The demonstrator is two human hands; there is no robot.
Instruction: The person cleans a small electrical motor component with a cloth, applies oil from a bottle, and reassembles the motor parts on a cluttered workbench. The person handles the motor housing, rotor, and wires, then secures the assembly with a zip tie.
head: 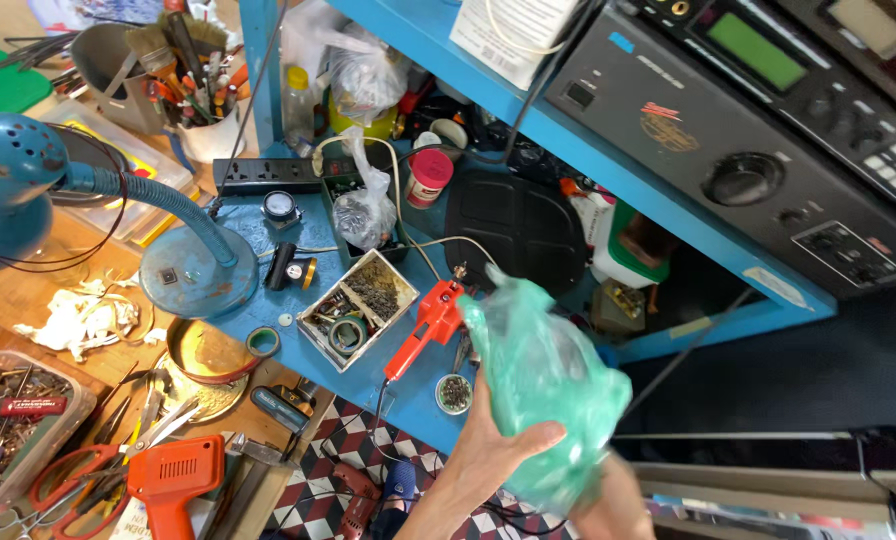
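Head view: you look down at a cluttered blue table (268,310).
Left hand (493,440): your grip is clenched around a crumpled green plastic bag (543,375), thumb across its lower front.
Right hand (608,505): under the bag at the frame's bottom edge; I cannot tell its grip.
Bag position: held up above the table's near edge, just right of a red soldering gun (430,322).
Nearby: a small dish of tiny parts (454,393), a compartment box (356,305), a blue desk lamp (28,180).
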